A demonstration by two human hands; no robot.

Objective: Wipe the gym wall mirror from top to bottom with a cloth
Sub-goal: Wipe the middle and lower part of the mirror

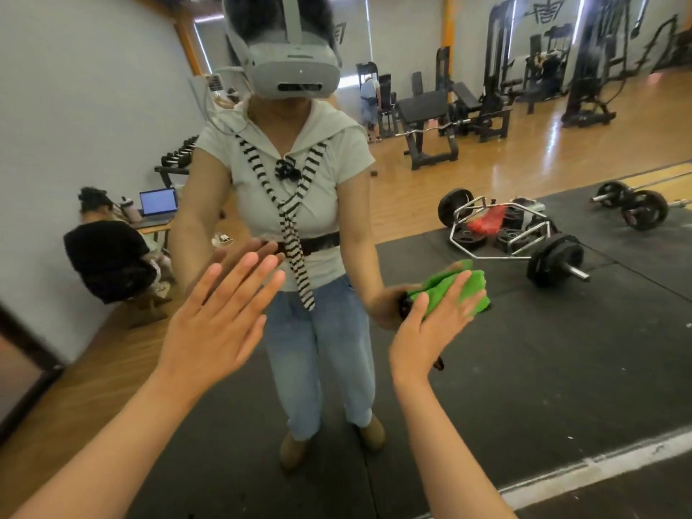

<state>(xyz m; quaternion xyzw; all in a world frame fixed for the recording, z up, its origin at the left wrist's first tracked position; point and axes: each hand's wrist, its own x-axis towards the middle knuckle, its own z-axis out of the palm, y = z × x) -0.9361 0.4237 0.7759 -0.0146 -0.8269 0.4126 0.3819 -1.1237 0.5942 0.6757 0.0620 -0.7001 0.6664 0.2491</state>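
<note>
The wall mirror (543,350) fills nearly the whole head view and reflects me and the gym behind. My left hand (217,316) is raised flat, fingers straight and spread, its fingertips meeting their reflection on the glass at waist height. My right hand (434,327) presses a folded green cloth (442,290) against the mirror with straight fingers, lower right of my reflection. Part of the cloth is hidden under my fingers.
The mirror's dark frame edge (26,368) runs down the lower left, and a white strip (599,466) marks its bottom edge. In the reflection are a hex bar with plates (501,230), barbells, weight machines, and a seated person by a laptop (159,202).
</note>
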